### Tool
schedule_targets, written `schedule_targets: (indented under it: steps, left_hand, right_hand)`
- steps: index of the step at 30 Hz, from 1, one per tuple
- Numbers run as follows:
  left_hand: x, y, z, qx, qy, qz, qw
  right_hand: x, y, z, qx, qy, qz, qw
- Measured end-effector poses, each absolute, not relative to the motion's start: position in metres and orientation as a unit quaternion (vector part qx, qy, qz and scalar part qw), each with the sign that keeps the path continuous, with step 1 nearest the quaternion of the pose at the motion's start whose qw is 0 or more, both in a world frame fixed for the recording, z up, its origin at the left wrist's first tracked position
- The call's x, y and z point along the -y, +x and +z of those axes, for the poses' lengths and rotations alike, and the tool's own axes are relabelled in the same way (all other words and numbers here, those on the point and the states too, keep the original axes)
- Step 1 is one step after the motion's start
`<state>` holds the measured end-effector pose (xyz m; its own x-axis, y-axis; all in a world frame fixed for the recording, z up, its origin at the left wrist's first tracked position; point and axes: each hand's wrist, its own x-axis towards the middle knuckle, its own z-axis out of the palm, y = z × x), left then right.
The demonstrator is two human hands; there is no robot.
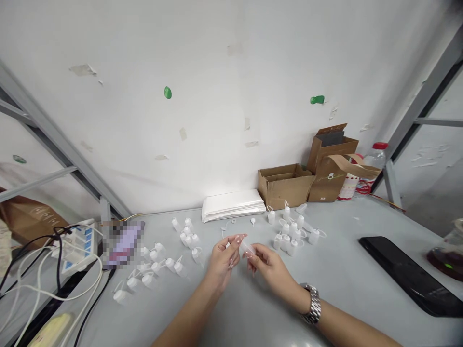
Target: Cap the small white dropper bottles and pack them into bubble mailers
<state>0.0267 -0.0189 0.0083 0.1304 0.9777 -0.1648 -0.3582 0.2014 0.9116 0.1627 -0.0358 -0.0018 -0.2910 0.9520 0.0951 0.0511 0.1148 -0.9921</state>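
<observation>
Silver metal link-band watch; two bare forearms

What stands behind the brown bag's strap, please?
A white container with red dots and a clear, red-capped bottle stand partly behind the strap. Their covered parts, and anything directly behind the bag, cannot be seen.

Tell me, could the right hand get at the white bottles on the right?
Probably yes: nothing seems to stand between the right hand and those white bottles, though it holds a translucent piece.

On the table, a box stands right of a stack and behind bottles.
</observation>
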Motion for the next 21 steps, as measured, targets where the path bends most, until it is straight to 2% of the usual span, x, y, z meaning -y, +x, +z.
schedule_targets:
  steps: [5, 8, 11, 14, 18, 21]
  left_hand:
    - [0.017, 0.025, 0.006, -0.386, 0.368, 0.497, 0.685]
    - [0.017, 0.023, 0.004, -0.365, 0.366, 0.496, 0.697]
    - [0.016, 0.022, 0.005, -0.372, 0.373, 0.491, 0.693]
    - [0.015, 0.021, 0.006, -0.386, 0.371, 0.508, 0.675]
    - [0.013, 0.019, 0.008, -0.400, 0.382, 0.527, 0.645]
    - [0.014, 0.021, 0.009, -0.439, 0.427, 0.500, 0.613]
  right_hand:
    - [0.030, 0.163, 0.001, 0.482, -0.295, 0.722, 0.399]
    - [0.029, 0.166, 0.006, 0.421, -0.240, 0.793, 0.369]
    - [0.030, 0.168, 0.009, 0.417, -0.210, 0.809, 0.357]
    - [0.028, 0.171, 0.005, 0.403, -0.193, 0.803, 0.394]
    - [0.027, 0.172, -0.001, 0.384, -0.219, 0.781, 0.440]
    - [0.030, 0.167, -0.001, 0.415, -0.241, 0.767, 0.426]
